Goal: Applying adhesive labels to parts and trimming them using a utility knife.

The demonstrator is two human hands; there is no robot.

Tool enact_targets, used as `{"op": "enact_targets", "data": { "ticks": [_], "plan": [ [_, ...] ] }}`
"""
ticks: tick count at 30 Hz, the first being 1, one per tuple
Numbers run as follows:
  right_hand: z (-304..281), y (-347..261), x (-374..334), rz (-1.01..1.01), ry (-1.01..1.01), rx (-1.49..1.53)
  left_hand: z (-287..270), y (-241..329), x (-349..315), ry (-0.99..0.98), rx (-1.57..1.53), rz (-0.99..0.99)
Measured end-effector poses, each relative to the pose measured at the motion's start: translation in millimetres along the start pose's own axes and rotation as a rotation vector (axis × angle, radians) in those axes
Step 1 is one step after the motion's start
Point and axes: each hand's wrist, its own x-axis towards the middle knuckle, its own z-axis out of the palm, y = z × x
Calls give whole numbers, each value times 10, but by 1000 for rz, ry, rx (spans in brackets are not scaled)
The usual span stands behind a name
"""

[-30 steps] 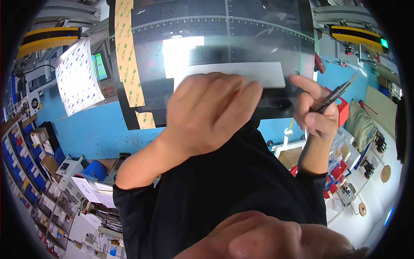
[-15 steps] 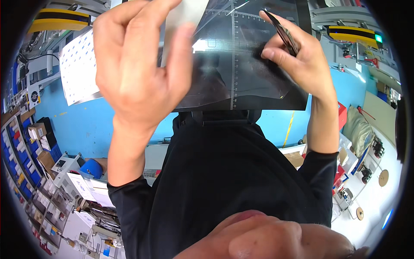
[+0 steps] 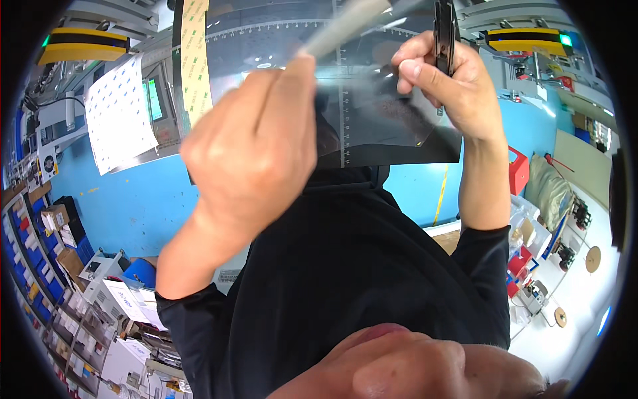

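My left hand (image 3: 256,143), blurred by motion, is closed with a pale strip (image 3: 349,26) pinched at its fingertips. The strip is smeared too and slants up and right over a dark board (image 3: 442,147) with white ruler marks. Above the board's right side my right hand (image 3: 468,86) is curled around a slim black tool (image 3: 444,30) held roughly upright; its exact kind is unclear. A clear film lies on the board beneath the hands. Along the board's left side runs a pale yellow printed liner strip (image 3: 195,60).
Left of the board hangs a white sheet with blue marks (image 3: 119,110), next to a lit screen (image 3: 154,100). Yellow-and-black bars (image 3: 86,45) stand at both sides. A red box (image 3: 518,169) is at the right, and shelves with blue bins (image 3: 43,272) are at the far left.
My left hand has turned and moved slightly right, swinging the pale strip to a rightward slant. The yellow liner strip and screen have come into sight. The black tool is now more upright in my right hand.
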Motion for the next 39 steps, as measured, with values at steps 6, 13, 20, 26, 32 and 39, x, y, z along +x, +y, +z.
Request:
{"op": "enact_targets", "data": {
  "ticks": [6, 13, 20, 26, 32, 39],
  "plan": [
    [144, -148, -337, 10, 6, 18, -9, 222, -32, -195, -871, -340],
    [199, -323, -673, -30, 28, 25, -50, 275, -17, -209, -1275, -553],
    [76, -476, -828, -214, 104, -411, -4, 136, -10, -61, -1260, -549],
    [93, -591, -733, -400, 20, -776, -83, 50, -5, -118, -1183, -541],
    [180, -737, -606, -547, 24, -1019, -119, 6, -9, -119, -1105, -480],
    [264, -851, -541, -453, -22, -1182, -136, -10, -2, -84, -1093, -474]
  ]
}}
